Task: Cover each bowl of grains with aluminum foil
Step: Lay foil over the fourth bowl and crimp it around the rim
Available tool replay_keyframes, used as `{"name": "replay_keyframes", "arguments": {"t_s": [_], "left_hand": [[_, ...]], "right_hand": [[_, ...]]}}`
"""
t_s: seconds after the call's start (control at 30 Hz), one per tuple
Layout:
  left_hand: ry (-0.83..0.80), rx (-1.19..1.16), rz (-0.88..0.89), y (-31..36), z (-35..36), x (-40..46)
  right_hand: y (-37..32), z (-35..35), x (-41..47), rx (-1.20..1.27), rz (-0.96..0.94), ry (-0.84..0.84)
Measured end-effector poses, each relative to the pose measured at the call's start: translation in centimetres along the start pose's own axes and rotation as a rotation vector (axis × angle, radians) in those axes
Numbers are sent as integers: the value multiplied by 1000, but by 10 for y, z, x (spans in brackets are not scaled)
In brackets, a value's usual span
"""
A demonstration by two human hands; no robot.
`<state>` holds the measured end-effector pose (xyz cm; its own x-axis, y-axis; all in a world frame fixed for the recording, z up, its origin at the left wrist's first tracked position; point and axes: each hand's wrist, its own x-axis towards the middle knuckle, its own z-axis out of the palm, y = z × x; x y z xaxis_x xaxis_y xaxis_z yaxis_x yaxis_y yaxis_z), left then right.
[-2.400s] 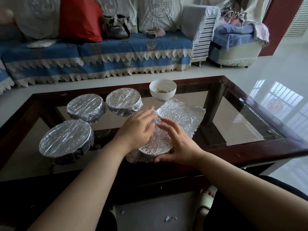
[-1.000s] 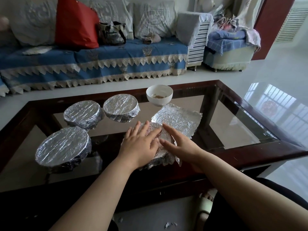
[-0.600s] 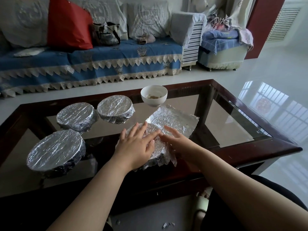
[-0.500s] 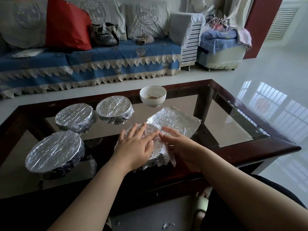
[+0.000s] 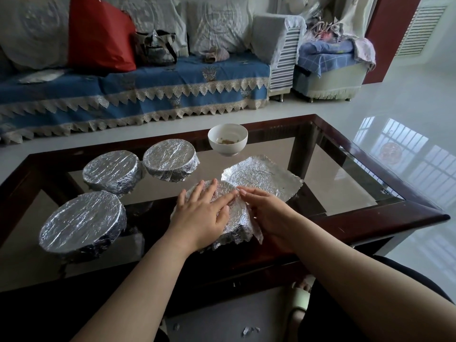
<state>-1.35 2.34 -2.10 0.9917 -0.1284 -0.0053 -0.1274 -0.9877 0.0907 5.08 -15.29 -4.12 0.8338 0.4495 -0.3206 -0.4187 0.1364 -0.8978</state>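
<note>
A foil-draped bowl [image 5: 230,224] sits at the near edge of the glass counter [image 5: 345,186], the left hand [image 5: 202,215] pressed flat on top, the right hand [image 5: 269,213] smoothing its side with straight fingers; three wrapped bowls [image 5: 111,169] stand left, an uncovered bowl [image 5: 227,139] behind.

I see silver crinkled foil [image 5: 261,176], white bowl [image 5: 227,139], dark red-brown table [image 5: 370,218], blue sofa cover [image 5: 138,87] with cream lace trim, red cushion [image 5: 100,35]
</note>
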Motion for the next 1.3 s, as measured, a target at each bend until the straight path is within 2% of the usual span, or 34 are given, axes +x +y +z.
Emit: {"name": "replay_keyframes", "arguments": {"t_s": [0.2,0.5,0.7,0.83,1.1,1.2,1.3], "left_hand": [[0,-8,-9,1,0,0],[69,-37,-29,1,3,0],[69,-38,-33,2,2,-1],[65,-30,-35,2,2,-1],[51,-26,-69,4,2,-1],[35,-25,-102,7,0,-2],[43,-29,-159,11,2,-2]], "right_hand": [[1,8,-4,155,16,41],[9,17,4,24,6,257],[9,22,7,-49,-10,333],[8,24,7,3,-65,313],[4,18,14,-450,-198,468],[-5,18,9,-533,-239,453],[-7,25,0,-727,-292,401]]}}
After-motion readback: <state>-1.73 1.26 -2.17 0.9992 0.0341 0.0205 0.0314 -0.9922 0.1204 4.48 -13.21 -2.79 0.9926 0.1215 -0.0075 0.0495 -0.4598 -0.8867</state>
